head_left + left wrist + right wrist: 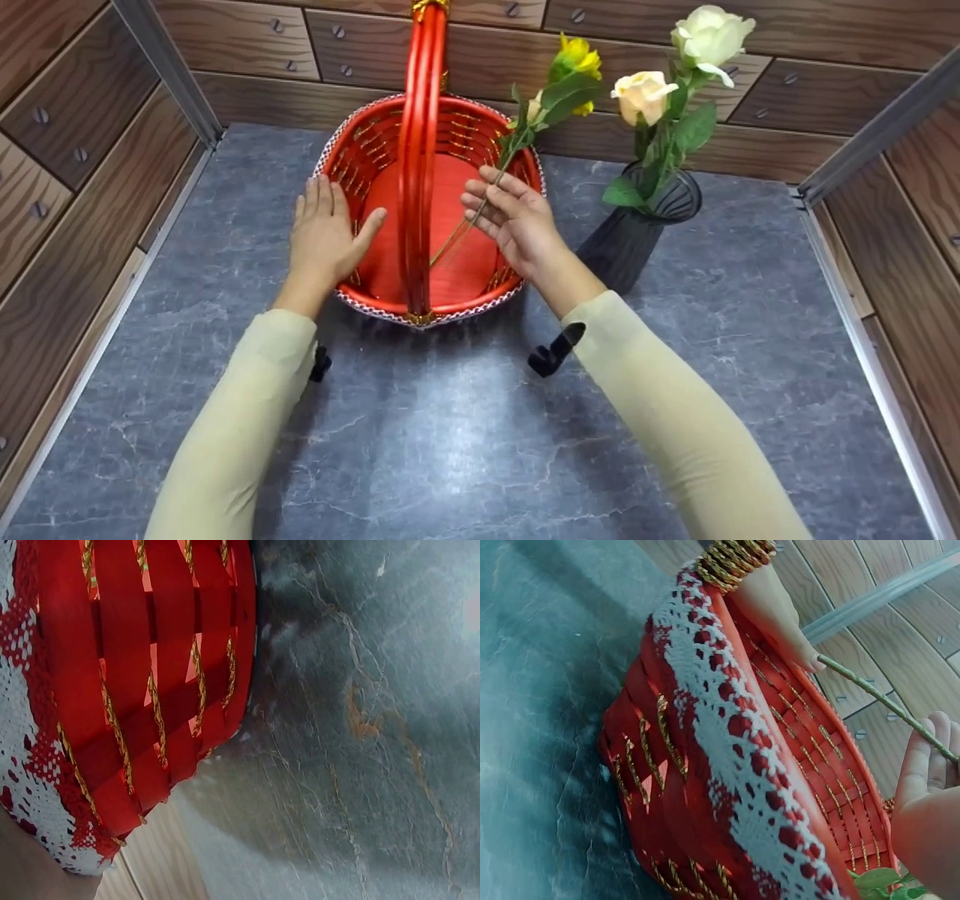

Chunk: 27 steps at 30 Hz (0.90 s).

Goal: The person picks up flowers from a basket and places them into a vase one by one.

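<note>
A red woven basket (487,307) with a tall arched handle (421,165) stands toward the back; white lace trims its rim. Flat against its left rim lies my left hand (322,232), fingers straight and thumb spread over the inside. My right hand (521,229) pinches the thin green stem of a yellow flower (577,58) above the basket's right half. The bloom leans past the right rim, beside a small pale bud (534,109), while the stem's lower end points into the basket. In the right wrist view the stem (885,701) slants between both hands.
Right of the basket stands a dark ribbed vase (626,247), holding a white rose (712,37) and a peach rose (643,97). Wood-patterned panels (247,97) wall in the grey marbled surface (450,450) at the back and sides.
</note>
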### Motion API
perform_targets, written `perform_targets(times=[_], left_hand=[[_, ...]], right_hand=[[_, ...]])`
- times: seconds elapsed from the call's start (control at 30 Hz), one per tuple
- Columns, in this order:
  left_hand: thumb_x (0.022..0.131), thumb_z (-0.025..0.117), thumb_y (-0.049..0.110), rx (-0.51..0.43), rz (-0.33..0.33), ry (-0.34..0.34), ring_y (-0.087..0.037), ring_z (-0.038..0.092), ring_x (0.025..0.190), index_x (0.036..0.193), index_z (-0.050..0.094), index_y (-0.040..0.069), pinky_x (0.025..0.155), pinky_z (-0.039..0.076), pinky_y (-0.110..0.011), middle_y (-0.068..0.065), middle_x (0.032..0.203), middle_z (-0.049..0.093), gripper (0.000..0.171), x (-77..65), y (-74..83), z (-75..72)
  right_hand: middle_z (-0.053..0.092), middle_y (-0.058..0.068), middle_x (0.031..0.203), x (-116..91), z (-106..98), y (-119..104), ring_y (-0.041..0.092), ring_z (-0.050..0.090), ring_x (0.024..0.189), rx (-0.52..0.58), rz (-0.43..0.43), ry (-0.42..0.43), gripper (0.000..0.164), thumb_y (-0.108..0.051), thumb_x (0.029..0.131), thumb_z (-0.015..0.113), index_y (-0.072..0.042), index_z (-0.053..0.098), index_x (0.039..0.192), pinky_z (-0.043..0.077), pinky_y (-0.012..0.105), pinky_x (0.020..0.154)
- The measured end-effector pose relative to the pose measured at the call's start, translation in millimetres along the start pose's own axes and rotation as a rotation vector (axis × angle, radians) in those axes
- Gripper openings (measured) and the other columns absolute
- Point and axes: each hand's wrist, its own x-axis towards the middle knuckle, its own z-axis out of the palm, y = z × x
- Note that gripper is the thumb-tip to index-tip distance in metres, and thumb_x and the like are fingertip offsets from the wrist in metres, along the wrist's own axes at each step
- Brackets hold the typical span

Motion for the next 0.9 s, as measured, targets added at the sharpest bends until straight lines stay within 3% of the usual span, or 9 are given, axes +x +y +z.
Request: perform_targets(times=[0.33,0.5,0.73,0.9], left_hand=[[0.096,0.018,0.075,-0.004,0.006,-0.010,-0.040,-0.004,0.153,0.155,0.013,-0.009,0.124,-0.002,-0.051,-0.026,0.164,0.002,0.103,-2.2,0.2,0.1],[0.096,0.017,0.075,-0.002,0.006,-0.020,-0.041,-0.005,0.153,0.155,0.011,-0.009,0.123,-0.003,-0.052,-0.026,0.164,0.000,0.103,-1.1,0.4,0.6],[0.096,0.017,0.075,0.005,-0.003,-0.036,-0.041,-0.006,0.152,0.155,0.010,-0.009,0.123,-0.004,-0.051,-0.026,0.164,-0.001,0.103,-1.5,-0.9,0.0],[0.097,0.021,0.074,0.004,0.001,-0.012,-0.041,-0.003,0.153,0.155,0.013,-0.009,0.124,-0.002,-0.052,-0.027,0.164,0.003,0.101,-0.9,-1.0,-0.7]], right_hand=[[0.075,0.011,0.098,-21.7,-7.6,-25.7,0.021,0.073,0.086,-0.039,-0.109,-0.057,0.031,0.002,0.101,0.051,0.006,0.052,0.132,0.060,0.032,0.078],[0.075,0.012,0.098,-29.3,-12.3,-41.5,0.021,0.073,0.086,-0.053,-0.177,-0.072,0.026,0.003,0.101,0.051,0.004,0.058,0.125,0.060,0.034,0.079],[0.074,0.012,0.100,-39.2,-17.1,-57.2,0.021,0.072,0.088,-0.079,-0.201,-0.087,0.027,0.001,0.101,0.051,0.004,0.057,0.127,0.059,0.033,0.078],[0.074,0.014,0.101,-44.4,-20.4,-70.6,0.023,0.072,0.089,-0.124,-0.227,-0.080,0.028,0.003,0.101,0.050,0.004,0.057,0.127,0.060,0.034,0.080]])
